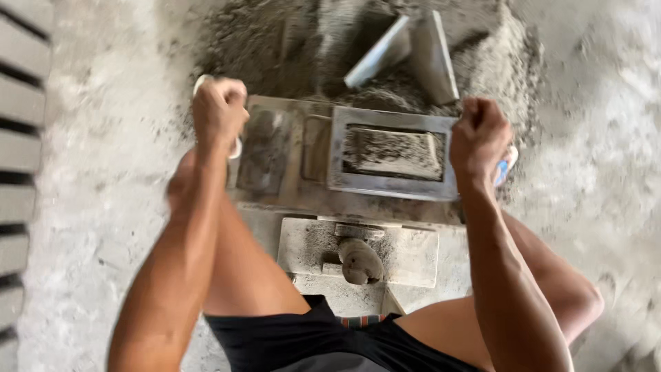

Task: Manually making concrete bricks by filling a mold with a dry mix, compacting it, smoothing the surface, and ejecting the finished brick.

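Right now the metal mould frame (394,155) sits on the grey, mortar-smeared block press (303,148), and everything else is best placed from it. Inside the frame's opening lies a slab of dark, damp cement mix (392,153); its top looks roughly level and packed, though the blur keeps me from saying how smooth it is. So the filling seems done, I would judge, while the block is not yet out of the mould.

The left hand (219,110) is clenched into a fist to the left of the frame, closed round something white (236,147) that shows just above and below the knuckles; it may be a handle or a cord, I cannot tell which. The right hand (480,138) is clenched too, just at the frame's right edge, with a bit of blue and white (505,169) peeking out behind it, perhaps another grip.

Beyond the frame, a heap of loose grey mix (289,41) is piled on the floor, with two flat metal plates (413,52) stuck in it at a slant. Nearer the person than the frame, a pale flat plate with a rounded, cement-caked knob (359,260) rests between the bare knees. Far left of the frame, a row of finished grey blocks (21,138) lines the edge of view.
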